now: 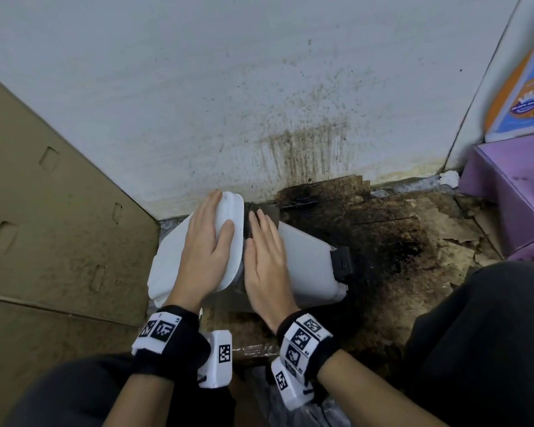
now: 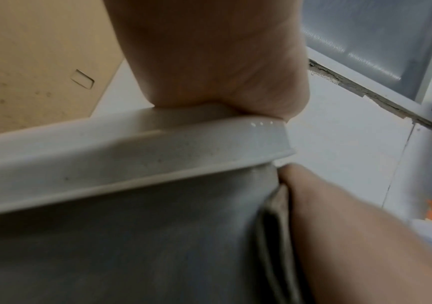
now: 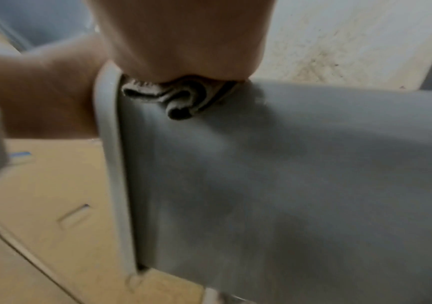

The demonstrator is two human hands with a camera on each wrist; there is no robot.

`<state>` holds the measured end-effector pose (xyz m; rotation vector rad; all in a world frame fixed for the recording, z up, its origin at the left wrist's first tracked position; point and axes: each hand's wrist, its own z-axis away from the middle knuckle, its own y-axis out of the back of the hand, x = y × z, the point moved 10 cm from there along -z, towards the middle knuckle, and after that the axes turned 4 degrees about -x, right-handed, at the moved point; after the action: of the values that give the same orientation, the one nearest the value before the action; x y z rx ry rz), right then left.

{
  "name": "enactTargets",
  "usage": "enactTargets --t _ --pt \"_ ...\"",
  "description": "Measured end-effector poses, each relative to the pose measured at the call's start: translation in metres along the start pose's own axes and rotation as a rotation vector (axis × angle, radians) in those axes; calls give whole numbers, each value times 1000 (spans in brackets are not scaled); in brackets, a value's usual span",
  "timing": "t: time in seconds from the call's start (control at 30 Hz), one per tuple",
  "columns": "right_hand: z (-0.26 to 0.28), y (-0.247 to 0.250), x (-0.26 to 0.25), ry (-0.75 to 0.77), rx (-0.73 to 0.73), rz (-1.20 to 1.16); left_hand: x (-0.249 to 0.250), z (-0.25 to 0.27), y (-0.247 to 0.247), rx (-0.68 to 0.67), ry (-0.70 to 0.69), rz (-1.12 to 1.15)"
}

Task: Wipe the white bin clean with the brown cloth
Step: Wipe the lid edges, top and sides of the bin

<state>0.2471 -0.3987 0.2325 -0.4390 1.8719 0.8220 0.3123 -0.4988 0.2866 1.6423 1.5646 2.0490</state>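
Bin (image 1: 305, 260), stiff, light, likely slick plastic, lies tipped on the stained floor (image 1: 413, 241) by the wall, left hand (image 1: 207, 248) flat on its lid steadying it, right hand (image 1: 265, 257) pressing the soft folded cloth (image 3: 181, 96) flat-fingered against the side under the rim.

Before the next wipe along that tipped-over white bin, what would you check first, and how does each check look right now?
1. Left hand steadying the lid: ok, flat on it.
2. Brown cloth under the right hand: ok, pressed on the white bin.
3. Cloth bunched: not ok, folded.
4. Bin lying on its side: ok.
5. Floor nearby: not ok, dark stains.
6. Bin's inside clean: cannot tell.
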Motion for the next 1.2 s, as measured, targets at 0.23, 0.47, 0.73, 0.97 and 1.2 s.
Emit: enactTargets --t 0.23,0.47,0.73,0.97,1.2 --pt "34 33 112 -253 148 16 -2 -3 2 -15 18 33" --pt "39 35 123 -475 223 -67 4 -6 -5 -27 14 15" --pt "19 44 53 -387 329 -302 19 -13 -23 -67 -18 -40" --pt "13 69 67 -595 383 -788 40 -17 -45 -98 -44 -98" --pt "-4 91 48 -480 293 -864 56 -19 -63 -120 -53 -87"
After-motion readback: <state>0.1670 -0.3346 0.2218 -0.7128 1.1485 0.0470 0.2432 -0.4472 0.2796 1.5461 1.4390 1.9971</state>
